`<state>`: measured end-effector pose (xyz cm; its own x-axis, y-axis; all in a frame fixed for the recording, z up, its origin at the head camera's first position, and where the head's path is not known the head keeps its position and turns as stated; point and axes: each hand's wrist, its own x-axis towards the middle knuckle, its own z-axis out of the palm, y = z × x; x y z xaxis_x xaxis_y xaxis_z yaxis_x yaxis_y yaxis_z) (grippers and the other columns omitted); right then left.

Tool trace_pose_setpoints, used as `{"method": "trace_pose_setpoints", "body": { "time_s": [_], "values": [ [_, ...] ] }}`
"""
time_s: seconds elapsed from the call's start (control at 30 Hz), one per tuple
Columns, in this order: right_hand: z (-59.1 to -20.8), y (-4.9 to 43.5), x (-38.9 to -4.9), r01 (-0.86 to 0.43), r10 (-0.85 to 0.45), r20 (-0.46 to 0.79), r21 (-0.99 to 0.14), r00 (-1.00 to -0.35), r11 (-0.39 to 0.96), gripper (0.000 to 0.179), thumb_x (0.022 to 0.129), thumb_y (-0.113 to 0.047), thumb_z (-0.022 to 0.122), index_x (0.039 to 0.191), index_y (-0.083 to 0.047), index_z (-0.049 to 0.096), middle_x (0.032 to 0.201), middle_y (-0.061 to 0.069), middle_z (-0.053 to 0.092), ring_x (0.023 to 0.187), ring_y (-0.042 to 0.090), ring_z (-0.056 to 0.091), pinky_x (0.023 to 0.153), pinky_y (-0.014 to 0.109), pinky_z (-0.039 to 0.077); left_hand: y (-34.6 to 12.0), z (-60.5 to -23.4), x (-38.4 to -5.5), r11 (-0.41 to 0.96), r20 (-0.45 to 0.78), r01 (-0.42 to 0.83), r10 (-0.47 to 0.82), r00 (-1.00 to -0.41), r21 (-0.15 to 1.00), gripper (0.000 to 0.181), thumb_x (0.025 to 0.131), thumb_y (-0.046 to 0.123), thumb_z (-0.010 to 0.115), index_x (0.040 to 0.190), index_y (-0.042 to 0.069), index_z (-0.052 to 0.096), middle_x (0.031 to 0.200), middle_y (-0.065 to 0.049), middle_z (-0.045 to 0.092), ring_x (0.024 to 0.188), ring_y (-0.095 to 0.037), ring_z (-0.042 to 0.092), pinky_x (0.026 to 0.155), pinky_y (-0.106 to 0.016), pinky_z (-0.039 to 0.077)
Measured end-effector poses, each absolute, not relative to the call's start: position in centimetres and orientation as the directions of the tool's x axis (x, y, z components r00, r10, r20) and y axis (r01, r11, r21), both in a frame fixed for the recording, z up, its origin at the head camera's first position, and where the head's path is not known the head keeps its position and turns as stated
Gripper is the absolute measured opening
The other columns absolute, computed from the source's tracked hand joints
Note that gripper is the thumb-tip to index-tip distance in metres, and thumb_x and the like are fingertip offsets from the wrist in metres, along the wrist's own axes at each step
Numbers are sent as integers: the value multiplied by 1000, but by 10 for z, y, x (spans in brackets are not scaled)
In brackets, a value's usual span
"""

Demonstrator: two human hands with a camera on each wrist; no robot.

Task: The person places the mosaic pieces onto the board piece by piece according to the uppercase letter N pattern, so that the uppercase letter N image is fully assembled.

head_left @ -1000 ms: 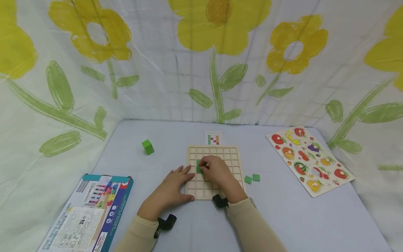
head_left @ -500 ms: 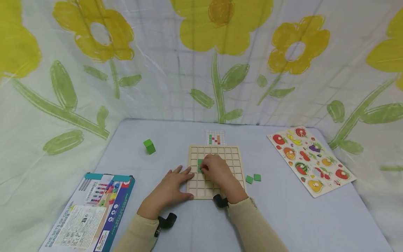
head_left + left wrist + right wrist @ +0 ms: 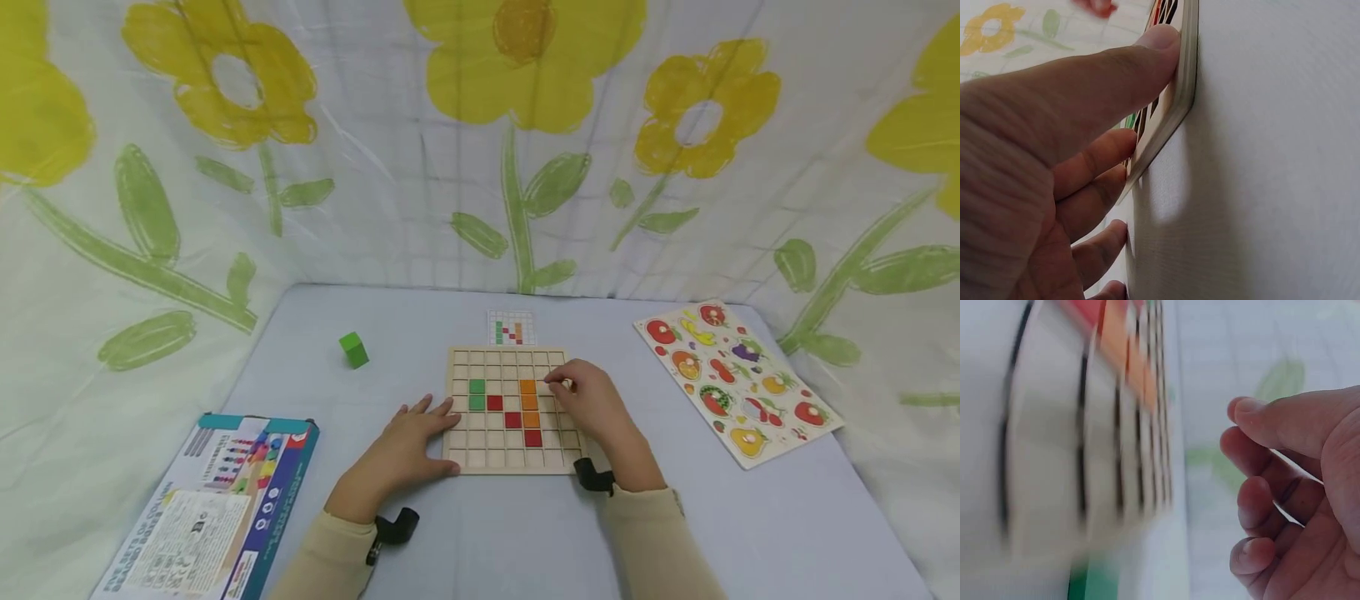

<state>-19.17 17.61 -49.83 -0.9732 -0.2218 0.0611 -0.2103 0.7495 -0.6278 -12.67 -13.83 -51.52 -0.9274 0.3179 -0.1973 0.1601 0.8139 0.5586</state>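
Note:
A wooden grid board (image 3: 491, 448) lies flat on the table. Two green tiles (image 3: 477, 395), a diagonal of red tiles (image 3: 513, 420) and a column of orange tiles (image 3: 529, 402) sit in its squares. My left hand (image 3: 405, 446) rests spread at the board's left edge; in the left wrist view its thumb (image 3: 1147, 62) touches the rim. My right hand (image 3: 596, 404) hovers over the board's right side, fingers loosely curled. In the right wrist view nothing shows between its thumb and fingertips. A blurred green piece (image 3: 1094, 581) lies beside the board there; the head view hides it behind the right hand.
Behind the board lies a small pattern card (image 3: 512, 327). A green cube (image 3: 353, 350) stands at the back left. The boxed bead set (image 3: 210, 508) lies at the front left, and a fruit puzzle board (image 3: 738, 383) lies at the right.
My right hand has moved from the green tiles to the board's right side, uncovering the red and orange tiles. It now covers where the loose green tiles lay. The left hand stays put.

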Motion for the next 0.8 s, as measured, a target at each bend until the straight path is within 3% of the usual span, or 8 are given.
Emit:
{"method": "trace_pose_setpoints", "body": {
  "time_s": [0.13, 0.33, 0.6, 0.8],
  "values": [
    [-507, 215, -185, -61, -111, -33, -668, -993, 742, 17, 106, -17, 70, 120, -11, 78, 113, 8, 72, 90, 23, 56, 74, 34, 49, -139, -513, -125, 819, -205, 143, 302, -931, 556, 77, 84, 34, 96, 153, 18, 65, 172, -1, 46, 168, -35, 27, 138, -62, 19],
    [-519, 254, -176, 93, -27, -168, -664, -985, 742, 26, 107, -26, 70, 127, -10, 75, 115, 10, 67, 91, 23, 57, 72, 31, 49, -142, -513, -125, 813, -203, 140, 302, -931, 566, 77, 84, 33, 96, 153, 17, 66, 172, -1, 46, 168, -35, 27, 138, -61, 18],
    [-523, 280, -167, 61, -103, -216, -640, -971, 766, 33, 99, -19, 80, 130, -8, 76, 117, 11, 64, 95, 23, 54, 75, 32, 45, -139, -514, -126, 797, -194, 163, 331, -924, 582, 77, 84, 33, 95, 153, 16, 65, 172, -1, 46, 168, -36, 26, 138, -62, 18],
    [-526, 280, -165, 35, -115, -185, -653, -976, 757, 28, 98, -13, 79, 125, -7, 77, 113, 11, 63, 90, 22, 53, 72, 31, 44, -138, -513, -127, 799, -193, 168, 334, -923, 577, 76, 85, 33, 95, 153, 16, 65, 172, -1, 46, 168, -36, 27, 138, -61, 18]
  ]
}}
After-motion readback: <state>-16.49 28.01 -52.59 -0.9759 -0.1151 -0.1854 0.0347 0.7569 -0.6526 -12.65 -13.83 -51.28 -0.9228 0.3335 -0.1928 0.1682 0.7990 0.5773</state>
